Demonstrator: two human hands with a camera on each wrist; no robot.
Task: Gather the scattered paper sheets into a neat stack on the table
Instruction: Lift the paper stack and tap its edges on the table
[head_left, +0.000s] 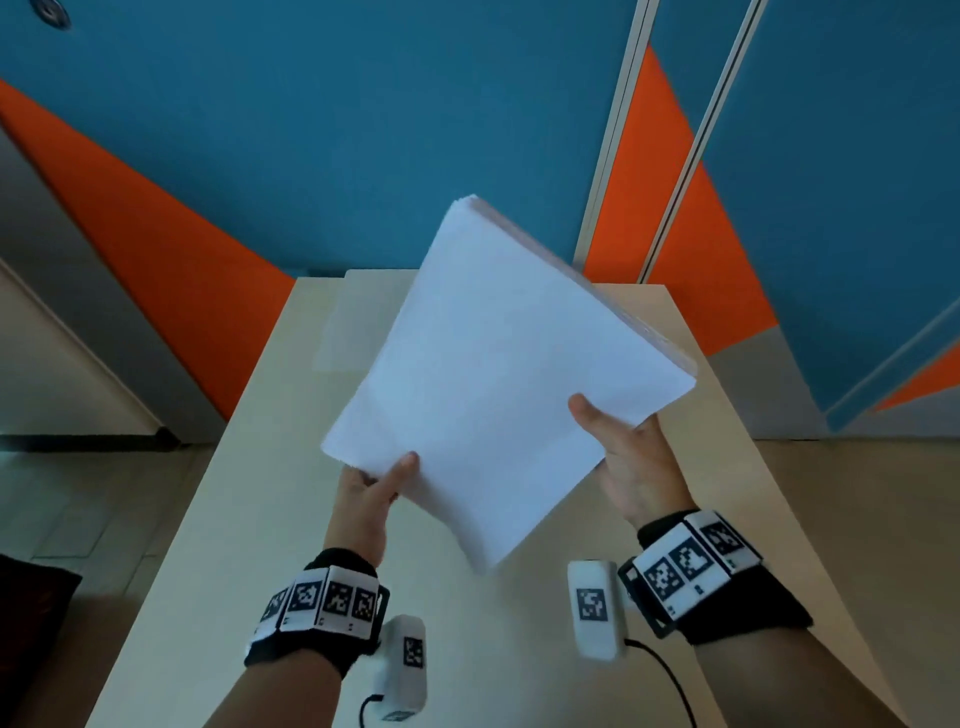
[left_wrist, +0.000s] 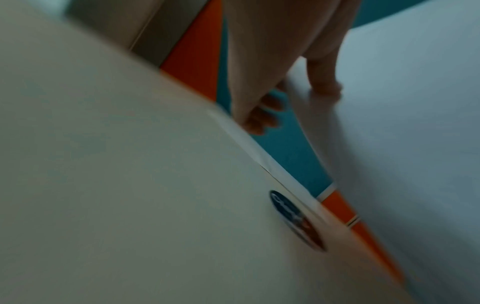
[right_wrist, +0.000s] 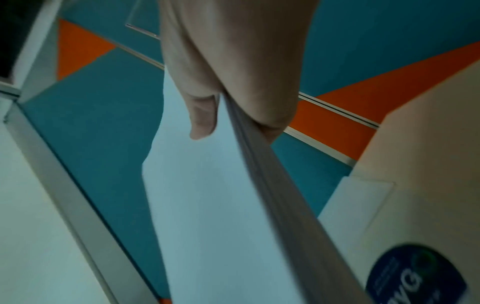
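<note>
A thick stack of white paper sheets (head_left: 498, 374) is lifted above the beige table (head_left: 249, 519), tilted with its far corner raised. My left hand (head_left: 371, 493) pinches the stack's near-left edge, thumb on top. My right hand (head_left: 631, 457) grips the near-right edge, thumb on top and fingers underneath. In the left wrist view the left hand (left_wrist: 262, 86) holds the sheets (left_wrist: 405, 123), fingers beneath and thumb on the face. In the right wrist view the right hand (right_wrist: 233, 82) clamps the stack's edge (right_wrist: 259, 164).
The table runs away from me to a blue and orange wall (head_left: 363, 130). A round dark sticker (left_wrist: 296, 220) sits on the tabletop near its far edge. Floor lies on both sides of the table.
</note>
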